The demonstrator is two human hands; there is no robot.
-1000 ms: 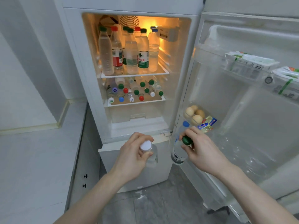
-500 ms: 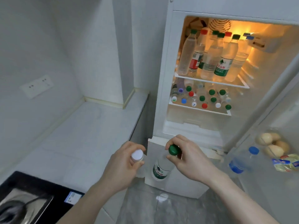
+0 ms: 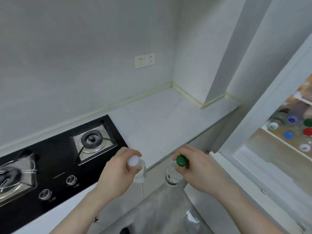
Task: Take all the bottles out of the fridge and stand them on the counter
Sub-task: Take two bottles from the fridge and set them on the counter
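The left hand [image 3: 118, 173] has its grip clenched round the neck of a white-capped bottle [image 3: 140, 171], over the near edge of the tabletop [image 3: 160, 120], right of the hob [image 3: 55, 156]. The right hand [image 3: 197, 169] grips a green-capped bottle [image 3: 172, 176] just off that edge; fingers hide both necks. The fridge [image 3: 276, 105] is cut off at the frame's right edge, its bottle caps [image 3: 288, 135] blurred.
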